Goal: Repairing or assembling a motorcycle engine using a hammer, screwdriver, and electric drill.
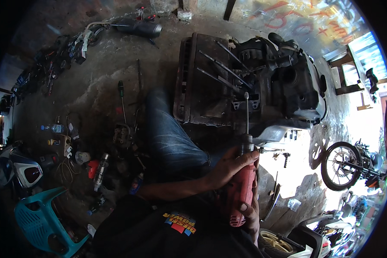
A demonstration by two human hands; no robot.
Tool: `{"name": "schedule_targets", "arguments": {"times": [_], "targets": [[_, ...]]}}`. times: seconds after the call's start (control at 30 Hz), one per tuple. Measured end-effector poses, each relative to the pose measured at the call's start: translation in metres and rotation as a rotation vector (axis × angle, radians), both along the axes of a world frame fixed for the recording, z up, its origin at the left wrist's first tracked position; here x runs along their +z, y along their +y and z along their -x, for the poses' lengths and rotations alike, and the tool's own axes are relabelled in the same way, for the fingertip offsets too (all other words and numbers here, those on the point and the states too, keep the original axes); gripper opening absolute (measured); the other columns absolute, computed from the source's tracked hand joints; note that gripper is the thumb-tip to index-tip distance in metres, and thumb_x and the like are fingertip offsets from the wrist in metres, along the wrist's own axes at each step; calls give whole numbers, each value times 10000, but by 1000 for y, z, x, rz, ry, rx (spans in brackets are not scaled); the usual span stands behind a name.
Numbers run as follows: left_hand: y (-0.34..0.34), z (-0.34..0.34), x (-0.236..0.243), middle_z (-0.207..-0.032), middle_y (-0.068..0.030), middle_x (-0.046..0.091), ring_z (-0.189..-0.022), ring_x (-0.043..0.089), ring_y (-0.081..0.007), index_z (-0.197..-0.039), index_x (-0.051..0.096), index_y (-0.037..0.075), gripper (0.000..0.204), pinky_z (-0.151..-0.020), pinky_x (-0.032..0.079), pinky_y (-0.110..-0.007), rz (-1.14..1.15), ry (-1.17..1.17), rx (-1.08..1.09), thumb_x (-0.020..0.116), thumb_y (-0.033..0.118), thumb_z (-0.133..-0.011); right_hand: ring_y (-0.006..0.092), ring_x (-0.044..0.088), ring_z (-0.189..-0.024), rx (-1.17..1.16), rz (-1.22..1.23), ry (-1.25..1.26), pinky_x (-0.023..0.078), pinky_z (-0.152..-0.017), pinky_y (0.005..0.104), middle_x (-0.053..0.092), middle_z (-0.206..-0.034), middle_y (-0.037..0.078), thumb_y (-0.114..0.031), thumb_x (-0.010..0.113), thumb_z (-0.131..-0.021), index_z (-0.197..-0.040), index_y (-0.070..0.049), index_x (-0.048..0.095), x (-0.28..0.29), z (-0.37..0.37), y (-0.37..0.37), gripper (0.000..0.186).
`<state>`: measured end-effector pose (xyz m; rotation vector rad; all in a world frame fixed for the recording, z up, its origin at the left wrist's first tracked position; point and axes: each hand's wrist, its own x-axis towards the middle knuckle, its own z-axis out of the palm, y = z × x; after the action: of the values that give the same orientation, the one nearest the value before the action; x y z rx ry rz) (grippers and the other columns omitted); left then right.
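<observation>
I hold a red power tool (pixel 241 185) upright, a long thin shaft (pixel 247 112) with a rounded tip rising from its metal nose. My left hand (pixel 236 163) is closed round the nose end; my right hand (pixel 249 213) grips the lower body. Beyond the shaft's tip sits a dark engine assembly (pixel 301 86) with several long studs (pixel 219 64) sticking out, beside a flat black panel (pixel 186 77). My jeans-clad leg (pixel 172 142) is bent in front of it.
Left on the floor lie a green-handled screwdriver (pixel 122 101), a metal part (pixel 121 136), bottles (pixel 56 128) and a power strip (pixel 67 146). A teal chair (pixel 38 223) and scooter (pixel 23 170) stand left; motorbikes (pixel 344 165) stand right; parts (pixel 51 64) line the back left.
</observation>
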<state>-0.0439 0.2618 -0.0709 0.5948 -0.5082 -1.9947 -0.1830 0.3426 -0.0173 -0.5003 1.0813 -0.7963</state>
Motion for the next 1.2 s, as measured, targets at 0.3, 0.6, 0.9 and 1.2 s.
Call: {"name": "schedule_targets", "arguments": {"times": [0.3, 0.6, 0.9, 1.2], "targets": [[-20, -6, -15, -821, -120, 651, -636, 685, -239, -1072, 521, 60, 246, -588, 581, -363, -18, -61, 133, 561, 298, -1024, 327, 291, -1469, 19, 83, 130, 283, -1192, 449, 221, -1579, 186, -419, 766, -622, -1599, -82, 53, -13, -14, -19, 1255], [-29, -10, -17, -776, -114, 649, -619, 679, -238, -1052, 526, 61, 243, -575, 569, -356, -19, -31, 122, 565, 299, -1022, 338, 268, -1475, 43, 47, 96, 304, -1180, 456, 193, -1582, 192, -420, 776, -604, -1604, -92, -5, -18, -17, -24, 1312], [-35, -9, -23, -783, -119, 646, -617, 675, -246, -1078, 512, 61, 235, -573, 560, -365, 2, -28, 114, 561, 286, -1026, 343, 262, -1476, 46, 57, 125, 289, -1187, 458, 187, -1585, 191, -430, 781, -591, -1604, -84, -1, -24, -15, -26, 1326], [-36, -14, -19, -786, -117, 635, -605, 670, -250, -1123, 496, 58, 253, -563, 558, -365, 9, 11, 84, 558, 282, -1024, 343, 272, -1470, 48, 78, 122, 294, -1185, 456, 197, -1578, 198, -443, 781, -595, -1601, -78, 3, -24, -19, -31, 1323]]}}
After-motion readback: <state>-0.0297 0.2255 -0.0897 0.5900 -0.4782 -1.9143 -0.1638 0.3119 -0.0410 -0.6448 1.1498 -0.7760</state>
